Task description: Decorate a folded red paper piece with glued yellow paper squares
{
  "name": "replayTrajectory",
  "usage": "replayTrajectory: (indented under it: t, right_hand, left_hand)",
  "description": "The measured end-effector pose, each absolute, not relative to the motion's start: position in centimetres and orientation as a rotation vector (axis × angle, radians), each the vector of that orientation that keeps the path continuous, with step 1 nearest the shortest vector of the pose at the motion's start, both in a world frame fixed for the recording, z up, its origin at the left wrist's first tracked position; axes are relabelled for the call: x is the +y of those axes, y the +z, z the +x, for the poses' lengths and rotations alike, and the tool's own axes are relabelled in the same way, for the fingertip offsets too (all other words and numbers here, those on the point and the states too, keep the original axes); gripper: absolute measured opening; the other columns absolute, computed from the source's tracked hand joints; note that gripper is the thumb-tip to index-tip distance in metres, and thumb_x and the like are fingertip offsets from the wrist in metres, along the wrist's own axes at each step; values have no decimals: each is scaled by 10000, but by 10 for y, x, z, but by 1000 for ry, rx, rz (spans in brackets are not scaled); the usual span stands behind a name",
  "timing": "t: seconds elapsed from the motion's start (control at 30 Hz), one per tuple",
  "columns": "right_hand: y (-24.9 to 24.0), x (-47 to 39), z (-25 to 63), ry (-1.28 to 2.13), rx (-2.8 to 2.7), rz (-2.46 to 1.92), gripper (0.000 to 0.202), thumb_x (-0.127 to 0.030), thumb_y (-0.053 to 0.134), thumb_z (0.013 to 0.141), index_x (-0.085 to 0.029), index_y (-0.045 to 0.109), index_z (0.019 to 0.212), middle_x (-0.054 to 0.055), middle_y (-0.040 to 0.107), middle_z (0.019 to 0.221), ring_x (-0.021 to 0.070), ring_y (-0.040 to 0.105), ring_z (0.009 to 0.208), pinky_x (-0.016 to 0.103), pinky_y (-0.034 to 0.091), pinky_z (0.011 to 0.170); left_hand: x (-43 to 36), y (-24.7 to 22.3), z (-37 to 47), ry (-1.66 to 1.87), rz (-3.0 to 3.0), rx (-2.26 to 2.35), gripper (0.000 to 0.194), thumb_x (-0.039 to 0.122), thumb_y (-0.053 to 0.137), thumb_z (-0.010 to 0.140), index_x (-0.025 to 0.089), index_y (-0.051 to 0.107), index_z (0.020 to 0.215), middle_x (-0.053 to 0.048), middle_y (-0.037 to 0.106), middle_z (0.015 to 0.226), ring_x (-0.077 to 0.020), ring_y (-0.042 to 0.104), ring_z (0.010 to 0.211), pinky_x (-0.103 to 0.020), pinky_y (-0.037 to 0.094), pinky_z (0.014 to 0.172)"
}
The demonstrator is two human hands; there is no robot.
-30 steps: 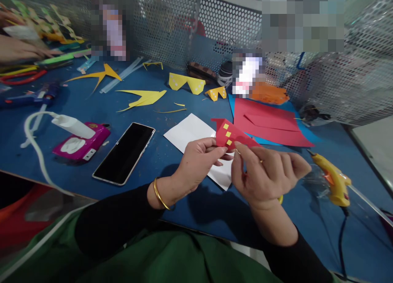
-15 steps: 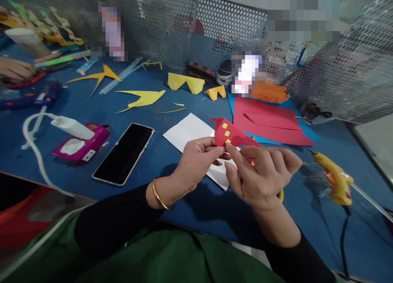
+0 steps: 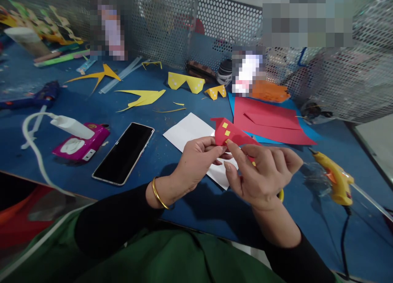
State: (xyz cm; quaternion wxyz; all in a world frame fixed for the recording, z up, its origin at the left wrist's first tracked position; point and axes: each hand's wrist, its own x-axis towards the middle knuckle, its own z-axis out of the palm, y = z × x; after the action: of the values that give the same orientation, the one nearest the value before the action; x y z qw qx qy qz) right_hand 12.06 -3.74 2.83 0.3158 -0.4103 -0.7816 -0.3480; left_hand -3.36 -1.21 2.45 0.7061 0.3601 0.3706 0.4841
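My left hand [image 3: 199, 160] pinches the lower edge of a pair of red paper glasses [image 3: 235, 136] between thumb and fingers. Small yellow squares [image 3: 227, 133] are stuck in a row on the red paper. My right hand [image 3: 262, 172] reaches in from the other side, its index fingertip pressing on the lowest square of that row. Its thumb stands apart, and the other fingers are bent, partly covering the right end of the glasses. Beneath both hands lies a folded white sheet [image 3: 187, 129].
Yellow paper glasses [image 3: 186, 82] and smaller orange ones [image 3: 216, 93] stand behind. Red sheets [image 3: 270, 119] lie at right, near a yellow glue gun [image 3: 334, 178]. To the left are a phone [image 3: 123, 154], a magenta power socket [image 3: 81, 142] and a blue glue gun [image 3: 44, 95].
Another person's hand and the red-handled tool at the far left have gone out of view. My hands and the red glasses have hardly moved.
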Motion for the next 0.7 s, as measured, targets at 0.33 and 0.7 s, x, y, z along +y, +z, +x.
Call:
replayTrajectory:
  t: [0.33,0.7]
  right_hand:
    - [29,-37,122,-914,-2047,-1098,315,-384,561,944,-179,740,1102,60,685,837,201,529,728,413,341,807]
    - [28,-36,123,-893,-2079,-1076,316,-412,554,960,-205,737,1111,48,687,855,198,540,759,407,350,844]
  left_hand:
    - [-12,25,-34,1065,801,836,46,167,710,787,168,752,804,-2,760,773,-130,733,739,-222,508,651]
    - [-12,25,-34,1070,816,837,32,191,721,778,171,740,796,-10,755,766,-146,730,766,-244,511,680]
